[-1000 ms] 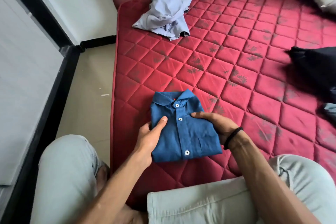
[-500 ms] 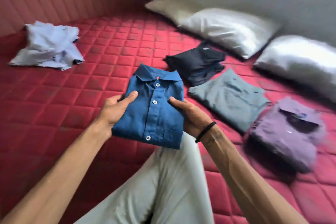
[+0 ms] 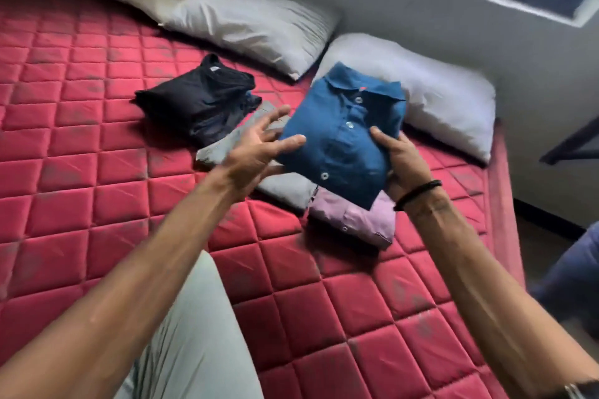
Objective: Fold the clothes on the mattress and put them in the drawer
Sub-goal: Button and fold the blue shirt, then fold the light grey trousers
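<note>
A red quilted mattress (image 3: 97, 191) fills the view, set against a grey wall with a window at about one o'clock. At the centre, the right hand (image 3: 405, 162) is wrapped around the right edge of a folded blue shirt (image 3: 343, 136), thumb on top and fingers hidden beneath. The left hand (image 3: 259, 152) is seen at the shirt's left edge with fingers spread and nearly straight; only the thumb tip appears to touch the cloth, and no grip is shown. The shirt is held above the bed, collar pointing toward one o'clock.

Directly beneath it, toward six o'clock, a folded lilac shirt (image 3: 356, 220) is laid on the mattress, touching a folded grey garment (image 3: 285, 185) at about nine o'clock of it. Further out at ten o'clock, a folded dark garment (image 3: 197, 100) is stacked. Three pillows (image 3: 246, 23) are ranged along the wall from eleven to two o'clock.

Folding is judged well advanced: four items are seen folded, the blue one apparently about to be added to the pile. No drawer is in view, so putting away is judged not yet done. Whether unfolded clothes remain cannot be told.
</note>
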Motion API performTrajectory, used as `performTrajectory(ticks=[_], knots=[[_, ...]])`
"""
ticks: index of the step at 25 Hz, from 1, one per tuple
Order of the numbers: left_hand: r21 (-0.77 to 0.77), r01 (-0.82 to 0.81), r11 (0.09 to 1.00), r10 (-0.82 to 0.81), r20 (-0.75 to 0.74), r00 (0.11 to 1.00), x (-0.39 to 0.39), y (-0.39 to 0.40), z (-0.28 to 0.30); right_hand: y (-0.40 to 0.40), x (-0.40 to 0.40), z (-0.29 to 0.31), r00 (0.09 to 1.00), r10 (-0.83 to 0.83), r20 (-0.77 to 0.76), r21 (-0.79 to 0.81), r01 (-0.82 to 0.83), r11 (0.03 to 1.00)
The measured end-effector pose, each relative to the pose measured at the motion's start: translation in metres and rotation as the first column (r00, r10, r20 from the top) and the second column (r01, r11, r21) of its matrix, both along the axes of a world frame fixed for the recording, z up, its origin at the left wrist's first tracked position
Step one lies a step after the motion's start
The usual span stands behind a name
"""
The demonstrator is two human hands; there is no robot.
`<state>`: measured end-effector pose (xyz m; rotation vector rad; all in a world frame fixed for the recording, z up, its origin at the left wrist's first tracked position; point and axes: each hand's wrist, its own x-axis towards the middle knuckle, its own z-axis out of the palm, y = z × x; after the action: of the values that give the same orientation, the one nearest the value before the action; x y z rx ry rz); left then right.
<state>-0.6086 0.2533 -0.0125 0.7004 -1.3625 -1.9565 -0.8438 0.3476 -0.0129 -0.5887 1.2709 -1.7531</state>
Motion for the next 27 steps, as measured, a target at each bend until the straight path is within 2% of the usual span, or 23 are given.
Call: performTrajectory(ticks=[2,7,11,12,13,14,15,16,17,18,19,21,27], knots=[[0.046,0.0,0.999,-0.002,0.03,1.0,-0.039,0.008,-0.035,0.014,-0.037,-0.022,0.998,-0.065,-0.009,0.047,0.066,0.997],[0.078,-0.12,0.99,0.086,0.347,0.934,-0.092,0.036,-0.137,0.048,-0.069,-0.125,0.985,-0.169,-0.02,0.35,0.165,0.922],[-0.038,-0.162,0.986,0.163,0.423,0.892,-0.087,0.037,-0.142,0.044,-0.076,-0.135,0.968,-0.243,-0.07,0.399,0.25,0.882],[-0.06,-0.17,0.984,0.179,0.448,0.876,-0.086,0.035,-0.139,0.042,-0.076,-0.128,0.957,-0.264,-0.117,0.415,0.288,0.863],[-0.079,-0.18,0.98,0.196,0.483,0.853,-0.085,0.035,-0.139,0.043,-0.076,-0.12,0.928,-0.28,-0.247,0.464,0.367,0.806],[-0.101,-0.183,0.978,0.209,0.518,0.83,-0.081,0.034,-0.14,0.045,-0.073,-0.113,0.847,-0.253,-0.468,0.487,0.486,0.725],[-0.126,-0.178,0.976,0.218,0.536,0.815,-0.074,0.031,-0.141,0.048,-0.066,-0.107,0.684,-0.181,-0.706,0.417,0.609,0.675],[-0.146,-0.17,0.975,0.223,0.544,0.809,-0.065,0.029,-0.144,0.051,-0.054,-0.102,0.438,-0.098,-0.893,0.256,0.676,0.691],[-0.162,-0.149,0.975,0.215,0.546,0.81,-0.053,0.025,-0.146,0.052,-0.039,-0.097,0.19,-0.054,-0.98,0.086,0.658,0.748],[-0.188,-0.131,0.973,0.213,0.539,0.815,-0.042,0.022,-0.144,0.049,-0.024,-0.093,0.033,-0.043,-0.999,-0.016,0.57,0.822],[-0.223,-0.123,0.967,0.227,0.532,0.815,-0.028,0.018,-0.142,0.042,-0.004,-0.09,-0.03,-0.036,-0.999,-0.046,0.468,0.883],[-0.293,-0.147,0.945,0.285,0.513,0.81,0.001,0.011,-0.133,0.021,0.03,-0.097,-0.01,-0.007,-1.0,-0.01,0.318,0.948],[-0.418,-0.247,0.874,0.446,0.492,0.748,0.111,-0.029,-0.111,-0.051,0.16,-0.102,0.198,0.141,-0.97,0.158,0.074,0.985]])
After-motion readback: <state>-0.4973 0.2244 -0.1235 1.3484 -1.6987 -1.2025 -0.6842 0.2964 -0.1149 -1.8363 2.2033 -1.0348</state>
